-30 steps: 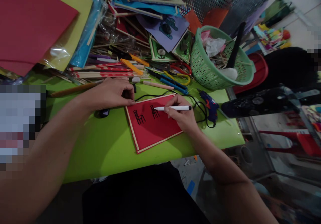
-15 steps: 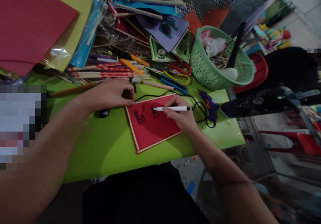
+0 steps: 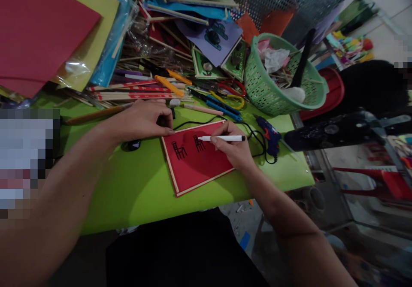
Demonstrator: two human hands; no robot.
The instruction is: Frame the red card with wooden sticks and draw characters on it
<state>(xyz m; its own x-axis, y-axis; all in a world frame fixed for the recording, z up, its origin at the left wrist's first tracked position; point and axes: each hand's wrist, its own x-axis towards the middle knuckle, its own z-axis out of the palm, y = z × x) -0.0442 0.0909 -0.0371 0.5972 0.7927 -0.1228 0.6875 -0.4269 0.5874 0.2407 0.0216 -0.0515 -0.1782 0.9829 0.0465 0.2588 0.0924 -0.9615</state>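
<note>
A red card (image 3: 202, 167) edged with thin wooden sticks lies on the green table, with two small chairs drawn on it in black. My right hand (image 3: 233, 145) is closed around a white marker (image 3: 230, 138) with a black end, its tip at the right-hand chair drawing. At the card's upper left corner, my left hand (image 3: 144, 117) rests with curled fingers, thumb and forefinger closed at the stick-edged corner. The undersides of its fingers are hidden.
A blue glue gun (image 3: 270, 134) with a black cord lies right of the card. Behind are scissors (image 3: 225, 107), bundled sticks (image 3: 128, 94), coloured sheets (image 3: 41, 25) and a green basket (image 3: 273, 89) of scraps. A black object (image 3: 133, 144) sits near my left wrist.
The marker has shifted very slightly right and up with my right hand, its tip still by the right-hand chair. My left hand and the card have stayed put.
</note>
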